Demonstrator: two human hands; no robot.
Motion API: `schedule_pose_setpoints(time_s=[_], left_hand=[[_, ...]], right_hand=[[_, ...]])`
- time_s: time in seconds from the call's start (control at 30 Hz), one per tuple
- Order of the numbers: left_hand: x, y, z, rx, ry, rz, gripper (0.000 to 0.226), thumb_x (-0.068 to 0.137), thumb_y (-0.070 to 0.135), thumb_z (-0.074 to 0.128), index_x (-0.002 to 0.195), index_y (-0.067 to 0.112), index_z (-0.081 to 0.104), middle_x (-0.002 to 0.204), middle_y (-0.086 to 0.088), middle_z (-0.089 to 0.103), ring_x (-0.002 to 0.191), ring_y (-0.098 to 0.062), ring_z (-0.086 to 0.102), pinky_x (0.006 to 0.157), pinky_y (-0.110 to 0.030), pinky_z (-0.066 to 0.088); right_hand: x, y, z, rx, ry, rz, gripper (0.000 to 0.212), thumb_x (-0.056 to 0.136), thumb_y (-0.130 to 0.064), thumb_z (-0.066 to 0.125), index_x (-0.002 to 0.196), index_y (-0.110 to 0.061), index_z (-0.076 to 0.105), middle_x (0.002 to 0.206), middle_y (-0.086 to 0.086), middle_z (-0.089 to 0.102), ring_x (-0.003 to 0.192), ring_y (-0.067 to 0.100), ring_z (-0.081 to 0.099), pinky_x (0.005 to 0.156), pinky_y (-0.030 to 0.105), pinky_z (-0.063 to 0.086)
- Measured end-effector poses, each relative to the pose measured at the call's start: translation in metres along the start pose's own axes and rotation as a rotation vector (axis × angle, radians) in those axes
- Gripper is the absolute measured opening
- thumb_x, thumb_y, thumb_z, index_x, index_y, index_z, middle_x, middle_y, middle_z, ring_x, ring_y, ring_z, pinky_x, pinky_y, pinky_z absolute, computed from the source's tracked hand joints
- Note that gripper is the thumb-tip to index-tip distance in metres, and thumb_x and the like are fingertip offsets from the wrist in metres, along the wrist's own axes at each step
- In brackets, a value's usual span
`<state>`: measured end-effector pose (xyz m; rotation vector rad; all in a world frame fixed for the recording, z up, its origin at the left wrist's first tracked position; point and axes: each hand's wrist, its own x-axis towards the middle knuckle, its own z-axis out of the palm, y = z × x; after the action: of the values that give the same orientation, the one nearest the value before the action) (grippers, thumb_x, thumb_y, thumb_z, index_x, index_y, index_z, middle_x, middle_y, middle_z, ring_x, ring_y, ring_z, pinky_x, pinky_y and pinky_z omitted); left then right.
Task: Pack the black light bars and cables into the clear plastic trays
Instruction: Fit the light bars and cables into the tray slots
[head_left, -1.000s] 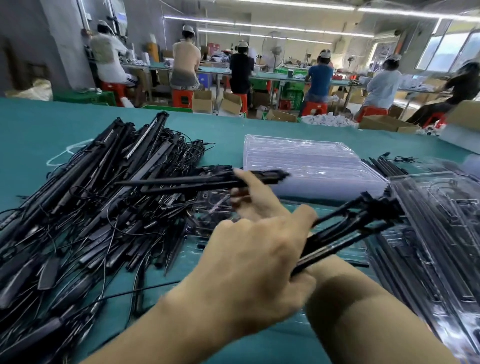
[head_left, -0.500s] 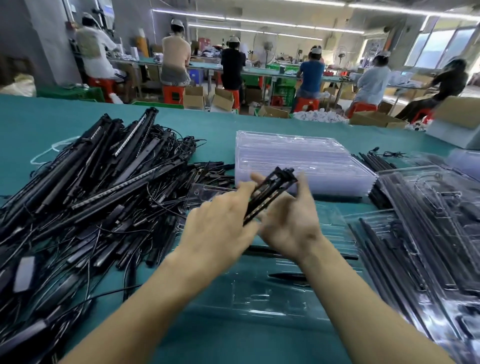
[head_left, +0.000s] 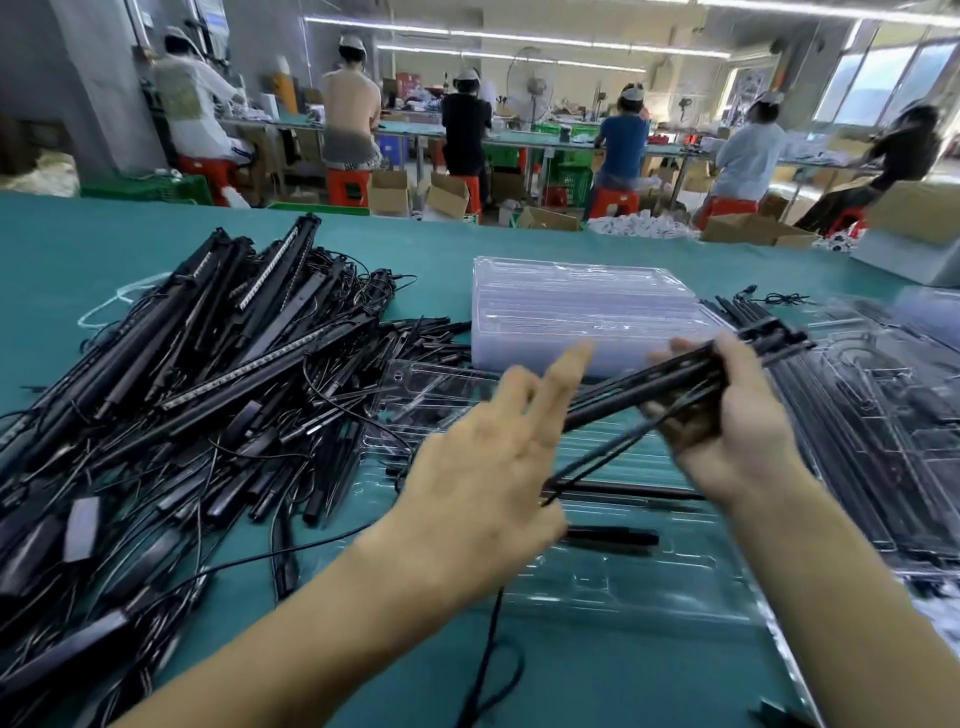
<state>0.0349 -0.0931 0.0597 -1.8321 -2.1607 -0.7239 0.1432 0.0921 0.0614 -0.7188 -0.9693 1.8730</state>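
Since half a second ago the bundle of light bars (head_left: 649, 387) has swung right and now sits in the right hand (head_left: 737, 431) alone, fingers curled round it; the left hand (head_left: 483, 478) has let go, fingers straight and spread, holding nothing. On the green table (head_left: 415, 249) lie a big tangled pile (head_left: 197, 395) of bars and cables at left, a stack of empty trays (head_left: 582, 306) beyond, and an open tray (head_left: 649, 587) under the hands, a few bars already in it. A thin cable (head_left: 597, 465) trails from the bundle. Likely step: sorting the set before placing; next, lower it level into free slots
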Motion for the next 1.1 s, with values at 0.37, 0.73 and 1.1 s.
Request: schedule_pose_setpoints(time_s=[0.37,0.73,1.1], left_hand=[[0.005,-0.019,0.010,-0.866,-0.369,-0.422,0.090,0.078,0.012,0.074,0.139,0.049,0.019,0.119,-0.007,0.061,0.076,-0.028,0.072,0.076,-0.050,0.061],[-0.004,-0.026,0.037,-0.855,-0.987,-0.104,0.052,0.077,0.050,0.074,0.123,0.027,0.065,0.109,0.011,0.071,0.086,0.000,0.062,0.081,-0.026,0.051],[-0.018,0.015,0.037,-0.236,-0.867,0.086,0.042,0.084,0.062,0.063,0.115,0.033,0.064,0.099,0.008,0.069,0.087,-0.011,0.059,0.073,-0.027,0.042]], right_hand=[[0.036,-0.053,-0.020,0.414,0.352,-0.215,0.036,0.096,-0.044,0.056,0.113,-0.012,0.060,0.104,0.007,0.071,0.083,0.024,0.073,0.072,0.038,0.060],[0.041,-0.053,-0.001,0.522,0.278,-0.294,0.031,0.092,-0.036,0.064,0.114,-0.015,0.058,0.120,0.010,0.068,0.099,0.024,0.068,0.075,0.044,0.060],[0.043,-0.041,0.012,0.527,0.228,-0.264,0.054,0.094,-0.041,0.058,0.137,-0.010,0.051,0.123,0.008,0.066,0.099,0.022,0.068,0.084,0.048,0.058]])
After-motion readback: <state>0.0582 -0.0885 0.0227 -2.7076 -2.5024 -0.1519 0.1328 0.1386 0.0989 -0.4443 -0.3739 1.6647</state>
